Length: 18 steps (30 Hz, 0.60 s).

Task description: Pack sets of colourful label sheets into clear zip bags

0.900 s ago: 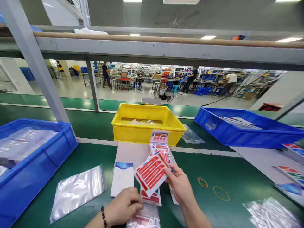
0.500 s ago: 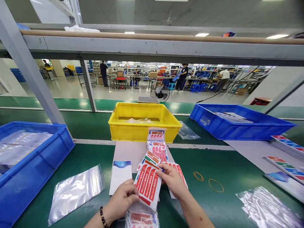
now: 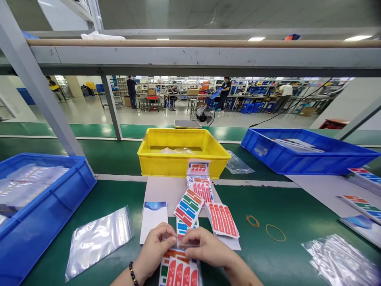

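A clear plastic bag (image 3: pixel 183 242) with sticker sheets (image 3: pixel 178 272) in it lies at the near edge. The top sheet inside carries red strips. My left hand (image 3: pixel 157 247) is closed on the left of the bag's mouth, a dark bead bracelet on its wrist. From the right, my right hand (image 3: pixel 210 248) pinches the same mouth, fingers curled and partly hidden. Just beyond lie colourful label sheets (image 3: pixel 189 207), one tilted over another. A stack of red-strip sticker sheets (image 3: pixel 222 220) sits to the right, a white booklet (image 3: pixel 154 220) with a blue top to the left.
A yellow bin (image 3: pixel 178 165) stands ahead, with bagged stickers (image 3: pixel 199 169) against its front. Blue bins (image 3: pixel 59 210) flank it left and right. Empty clear bags (image 3: pixel 99 242) lie left, silvery bags (image 3: pixel 342 258) right, near rubber bands (image 3: pixel 275 233). A metal frame crosses above.
The red-strip sheet held in both hands is now in the bag. My hands have moved down to the bag's mouth, uncovering the colourful sheets and the red-strip stack.
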{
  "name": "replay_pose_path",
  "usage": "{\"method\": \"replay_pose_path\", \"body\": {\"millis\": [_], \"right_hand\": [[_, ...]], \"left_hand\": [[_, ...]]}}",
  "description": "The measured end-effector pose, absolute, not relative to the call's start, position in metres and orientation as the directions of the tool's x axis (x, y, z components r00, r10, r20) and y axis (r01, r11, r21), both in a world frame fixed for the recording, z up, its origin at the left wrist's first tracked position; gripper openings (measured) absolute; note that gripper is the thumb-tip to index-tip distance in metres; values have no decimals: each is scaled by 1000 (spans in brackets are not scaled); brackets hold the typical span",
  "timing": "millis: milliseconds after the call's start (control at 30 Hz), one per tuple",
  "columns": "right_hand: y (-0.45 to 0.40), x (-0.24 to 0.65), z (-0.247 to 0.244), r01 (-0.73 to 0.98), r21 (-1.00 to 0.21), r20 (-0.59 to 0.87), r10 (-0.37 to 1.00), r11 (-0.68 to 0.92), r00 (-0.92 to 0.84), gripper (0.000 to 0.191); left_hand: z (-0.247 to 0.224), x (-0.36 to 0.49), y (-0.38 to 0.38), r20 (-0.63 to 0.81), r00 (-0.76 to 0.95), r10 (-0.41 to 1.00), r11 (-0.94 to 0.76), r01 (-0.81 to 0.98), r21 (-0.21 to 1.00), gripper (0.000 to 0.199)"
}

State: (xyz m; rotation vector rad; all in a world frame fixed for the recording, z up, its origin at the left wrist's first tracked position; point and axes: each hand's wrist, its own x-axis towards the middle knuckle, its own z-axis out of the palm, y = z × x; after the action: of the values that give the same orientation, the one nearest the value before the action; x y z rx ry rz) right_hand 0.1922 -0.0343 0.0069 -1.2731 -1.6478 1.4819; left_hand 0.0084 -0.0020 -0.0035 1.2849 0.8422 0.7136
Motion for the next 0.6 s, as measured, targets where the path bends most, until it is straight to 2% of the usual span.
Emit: {"method": "replay_pose_path", "body": {"millis": [100,233,367,600], "right_hand": [[-33,193,3,230,-966,-193,924,-120,-331,14],[-33,192,1,190,-966,-228,931,-178,-284,25],[-33,190,0,275,-946,-244,935,-170,-259,10],[-33,186,-2,348,-926,-225,953,-145,-203,8]], "left_hand": [[-1,7,0,-255,554,792,261,70,963,34],[2,6,2,-298,511,806,210,225,952,12],[2,6,4,-322,503,802,205,275,939,12],[-3,4,5,-291,527,799,167,270,948,12]]}}
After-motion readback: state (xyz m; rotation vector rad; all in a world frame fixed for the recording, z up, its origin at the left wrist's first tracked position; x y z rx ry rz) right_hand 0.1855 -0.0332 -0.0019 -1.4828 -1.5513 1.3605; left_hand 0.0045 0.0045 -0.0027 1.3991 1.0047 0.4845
